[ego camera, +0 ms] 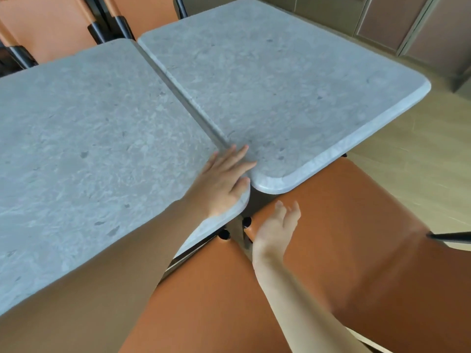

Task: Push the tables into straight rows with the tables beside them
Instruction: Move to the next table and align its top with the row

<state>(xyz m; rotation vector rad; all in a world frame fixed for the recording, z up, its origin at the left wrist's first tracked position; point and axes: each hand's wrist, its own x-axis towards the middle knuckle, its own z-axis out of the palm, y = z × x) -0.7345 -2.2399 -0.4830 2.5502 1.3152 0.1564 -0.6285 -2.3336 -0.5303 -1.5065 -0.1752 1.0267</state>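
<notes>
Two grey stone-look surfaces: left surface (89,154), right surface (280,93), edges touching, near corners at frame centre. Left hand (224,179) flat, fingers straight, across seam. Right hand (277,225) relaxed, holding nothing, above orange chair (356,238).

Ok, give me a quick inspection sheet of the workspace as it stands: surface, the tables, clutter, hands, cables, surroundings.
Surface: pale wooden floor; both tops grey, stone-patterned.
Job's things: left table and right table side by side, a narrow seam between them. Near edges not flush: the right table's corner sits farther from the camera than the left's.
Clutter: nothing seen on either top.
Hands: left hand flat on the left table's near corner, fingertips reaching across the seam; right hand open, held over the orange chair, touching nothing.
Cables: nothing seen.
Surroundings: more orange chairs beyond the tables; brown cabinet fronts at top right.
</notes>
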